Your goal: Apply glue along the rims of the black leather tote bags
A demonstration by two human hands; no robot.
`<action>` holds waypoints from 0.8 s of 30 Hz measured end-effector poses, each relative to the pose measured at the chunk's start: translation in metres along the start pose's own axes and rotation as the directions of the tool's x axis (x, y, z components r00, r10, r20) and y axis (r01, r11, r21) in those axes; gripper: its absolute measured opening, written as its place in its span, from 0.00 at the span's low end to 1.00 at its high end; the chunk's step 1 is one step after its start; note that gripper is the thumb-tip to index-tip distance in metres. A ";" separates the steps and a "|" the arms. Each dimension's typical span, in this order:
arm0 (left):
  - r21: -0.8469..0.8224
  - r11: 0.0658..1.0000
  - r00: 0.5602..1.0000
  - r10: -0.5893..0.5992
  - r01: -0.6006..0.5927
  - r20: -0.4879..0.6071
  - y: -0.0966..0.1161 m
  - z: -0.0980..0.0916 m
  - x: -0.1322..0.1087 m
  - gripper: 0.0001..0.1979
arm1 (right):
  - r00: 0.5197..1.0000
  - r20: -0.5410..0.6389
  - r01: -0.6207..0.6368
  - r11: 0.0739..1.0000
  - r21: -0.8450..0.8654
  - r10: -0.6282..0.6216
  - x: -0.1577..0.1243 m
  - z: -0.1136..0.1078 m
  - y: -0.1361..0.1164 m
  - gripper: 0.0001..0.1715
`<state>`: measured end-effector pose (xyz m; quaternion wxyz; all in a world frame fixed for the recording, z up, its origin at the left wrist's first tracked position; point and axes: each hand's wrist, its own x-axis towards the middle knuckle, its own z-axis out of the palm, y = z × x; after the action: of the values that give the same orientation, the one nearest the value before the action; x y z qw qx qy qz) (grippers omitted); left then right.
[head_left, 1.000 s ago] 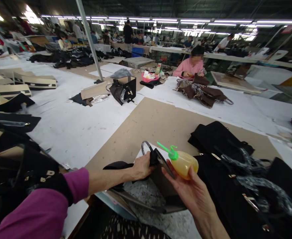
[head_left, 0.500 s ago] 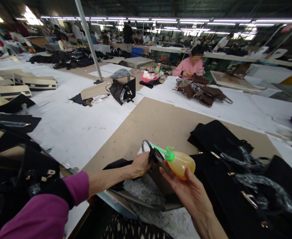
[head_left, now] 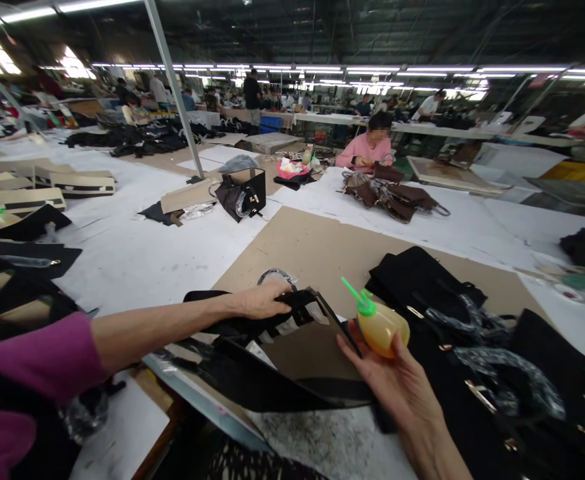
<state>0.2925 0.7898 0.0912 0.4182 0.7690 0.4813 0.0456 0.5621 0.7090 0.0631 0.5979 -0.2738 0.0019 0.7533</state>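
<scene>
My left hand [head_left: 265,300] grips the far upper edge of a black handbag [head_left: 292,390], close to its plastic-wrapped handle [head_left: 275,275]. The bag's mouth gapes toward me and shows a brown lining [head_left: 305,350] with pale strips along the inner rim. In my right hand [head_left: 390,380] rests a squeeze bottle [head_left: 383,330] of yellow liquid, its green cap and thin spout pointing up and left. The fingers of that hand curl round the bottle from below, and some fingertips lie against the bag's right edge.
Black bags [head_left: 472,373] with wrapped handles are piled at my right. More black pieces [head_left: 17,287] lie at the left. A finished-looking black bag [head_left: 242,193] stands beyond the brown board [head_left: 317,247], near a metal pole [head_left: 175,87]. A co-worker in pink [head_left: 367,150] sits behind brown bags [head_left: 392,193].
The handbag has been spread wider and turned so its inside shows. My right hand with the bottle has drawn to the right, and the spout has left the bag's edge.
</scene>
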 end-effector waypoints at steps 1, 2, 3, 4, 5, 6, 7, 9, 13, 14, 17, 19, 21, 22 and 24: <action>0.026 0.999 0.999 0.033 -0.033 0.008 0.009 -0.010 -0.002 0.15 | 1.000 0.016 -0.012 1.000 0.000 0.012 0.000 -0.001 -0.002 0.27; 0.053 0.997 0.998 0.063 -0.064 0.023 0.018 -0.019 -0.002 0.14 | 0.999 0.038 -0.026 1.000 -0.001 0.026 0.001 -0.003 -0.002 0.27; 0.077 0.993 0.996 0.082 -0.085 0.040 0.025 -0.028 -0.002 0.13 | 0.997 0.061 -0.039 0.999 -0.003 0.039 0.004 -0.005 -0.001 0.27; 0.094 0.991 0.995 0.087 -0.092 0.056 0.031 -0.036 -0.001 0.12 | 0.995 0.084 -0.051 0.999 -0.004 0.051 0.007 -0.007 0.000 0.27; 0.114 0.989 0.994 0.089 -0.096 0.067 0.036 -0.043 0.000 0.11 | 0.993 0.104 -0.063 0.998 -0.003 0.063 0.011 -0.010 0.003 0.27; 0.141 0.985 0.994 0.088 -0.097 0.070 0.039 -0.048 0.001 0.10 | 0.990 0.120 -0.075 0.997 0.002 0.074 0.016 -0.013 0.006 0.28; 0.173 0.980 0.994 0.087 -0.097 0.065 0.042 -0.052 0.003 0.09 | 0.988 0.130 -0.090 0.996 0.009 0.089 0.022 -0.017 0.009 0.29; 0.245 0.966 0.997 0.072 -0.079 0.037 0.042 -0.052 0.004 0.09 | 0.985 0.133 -0.118 0.993 0.025 0.114 0.035 -0.027 0.018 0.29; 0.331 0.943 1.000 -0.005 0.009 -0.014 0.030 -0.025 0.006 0.08 | 0.978 0.129 -0.172 0.984 0.040 0.165 0.049 -0.050 0.033 0.26; 0.333 0.943 1.000 -0.018 0.022 -0.014 0.025 -0.016 0.007 0.08 | 0.974 0.127 -0.193 0.981 0.038 0.187 0.049 -0.058 0.034 0.27; 0.318 0.947 0.999 -0.035 0.043 -0.032 0.012 0.006 0.012 0.10 | 0.963 0.109 -0.252 0.967 0.032 0.247 0.045 -0.084 0.033 0.30; 0.281 0.958 0.997 -0.033 0.051 -0.071 0.006 0.012 0.018 0.10 | 0.964 0.069 -0.260 0.965 0.031 0.258 0.040 -0.102 0.026 0.32; 0.208 0.977 0.995 -0.021 0.042 -0.102 0.004 0.015 0.025 0.10 | 0.971 0.013 -0.237 0.972 0.008 0.237 0.034 -0.115 0.016 0.34; 0.163 0.986 0.993 -0.014 0.033 -0.113 0.003 0.016 0.028 0.09 | 0.977 -0.015 -0.211 0.977 -0.017 0.211 0.032 -0.119 0.011 0.35; 0.085 0.996 0.992 0.001 0.010 -0.130 0.003 0.020 0.033 0.10 | 0.988 -0.072 -0.140 0.987 -0.081 0.134 0.025 -0.124 0.002 0.38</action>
<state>0.3215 0.8029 0.0691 0.3527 0.7806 0.5107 0.0739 0.6081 0.6899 -0.0528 0.5321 -0.3234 0.0084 0.7824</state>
